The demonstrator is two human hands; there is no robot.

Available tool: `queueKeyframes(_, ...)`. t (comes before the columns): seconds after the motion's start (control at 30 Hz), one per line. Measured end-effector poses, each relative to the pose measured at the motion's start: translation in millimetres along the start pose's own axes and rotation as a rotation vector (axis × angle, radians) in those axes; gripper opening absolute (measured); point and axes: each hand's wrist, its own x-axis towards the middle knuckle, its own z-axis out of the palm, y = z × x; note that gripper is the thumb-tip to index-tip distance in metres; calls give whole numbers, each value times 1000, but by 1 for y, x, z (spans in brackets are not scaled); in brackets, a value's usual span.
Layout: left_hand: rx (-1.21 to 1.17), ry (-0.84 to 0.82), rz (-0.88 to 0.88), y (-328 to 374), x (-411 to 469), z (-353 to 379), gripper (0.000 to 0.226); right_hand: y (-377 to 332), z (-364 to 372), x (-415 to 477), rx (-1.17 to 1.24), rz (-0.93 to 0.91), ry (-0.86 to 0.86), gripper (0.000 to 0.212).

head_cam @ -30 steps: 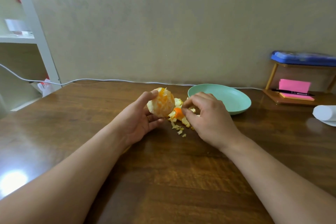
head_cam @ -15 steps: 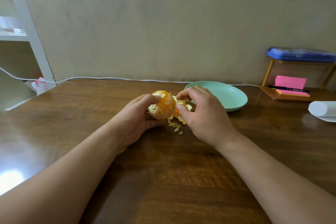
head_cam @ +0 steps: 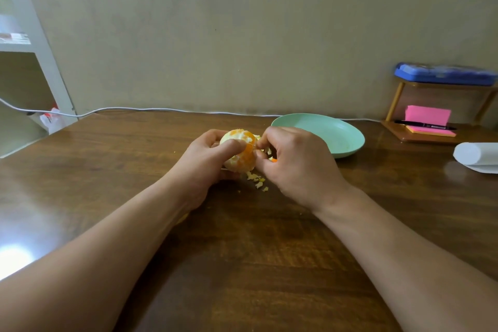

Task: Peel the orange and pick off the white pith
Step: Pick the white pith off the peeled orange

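The peeled orange [head_cam: 240, 151], orange flesh patched with white pith, is held just above the wooden table [head_cam: 242, 264] in the middle of the view. My left hand [head_cam: 204, 162] wraps it from the left, thumb across its front. My right hand [head_cam: 293, 164] is against its right side, thumb and forefinger pinched at the fruit's surface. Small scraps of peel and pith [head_cam: 257, 180] lie on the table below and between the hands. A bit of orange peel [head_cam: 274, 160] shows under my right fingers.
A mint green plate [head_cam: 342, 140] sits just behind my right hand. At the far right are a small wooden stand with pink sticky notes [head_cam: 428, 118], a pen and a blue case [head_cam: 444, 74], and a white roll [head_cam: 477, 155]. A white cable [head_cam: 161, 110] runs along the wall.
My right hand has come off the peel scraps on the table and up against the orange. The left hand has turned the orange, its thumb now across the front.
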Motion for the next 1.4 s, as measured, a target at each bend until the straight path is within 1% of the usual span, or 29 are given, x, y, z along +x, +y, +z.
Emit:
queueKeyframes(0.17,41,19,43,-1,-1,0,54,0,1,0,-9,3,8,15)
queueKeyframes(0.23,57,4,58,0,-4,2,46,1,0,0,5,19,16,15)
queueKeyframes(0.3,44,-10,51,1,-5,3,45,3,-2,-1,52,41,29,12)
queueKeyframes(0.37,-12,-26,24,2,-6,4,46,4,-4,-4,132,70,42,5)
queueKeyframes(0.4,-42,-35,16,3,-6,4,40,5,-4,-5,165,83,41,2)
queueKeyframes(0.47,-75,-45,5,4,-7,4,31,6,-6,-7,198,99,20,8)
queueKeyframes(0.5,-78,-44,7,4,-7,4,31,6,-6,-8,200,96,5,10)
queueKeyframes(0.53,-75,-44,13,4,-6,3,34,6,-7,-8,196,90,-6,12)
queueKeyframes(0.63,-66,-41,27,4,-7,3,56,5,-8,-7,176,80,-13,16)
queueKeyframes(0.67,-56,-38,33,4,-8,3,58,5,-8,-7,167,75,-11,16)
queueKeyframes(0.8,61,-29,96,5,-10,4,40,6,-9,-5,120,56,-23,10)
queueKeyframes(0.93,158,17,185,3,-11,5,38,4,-9,-4,65,35,-17,9)
queueKeyframes(1.07,234,24,248,4,-13,6,42,1,-9,-4,51,28,-8,11)
queueKeyframes(1.23,221,21,255,5,-16,8,43,-2,-7,-5,93,54,14,16)
queueKeyframes(1.4,146,9,256,5,-16,10,33,-4,-5,-5,182,128,42,18)
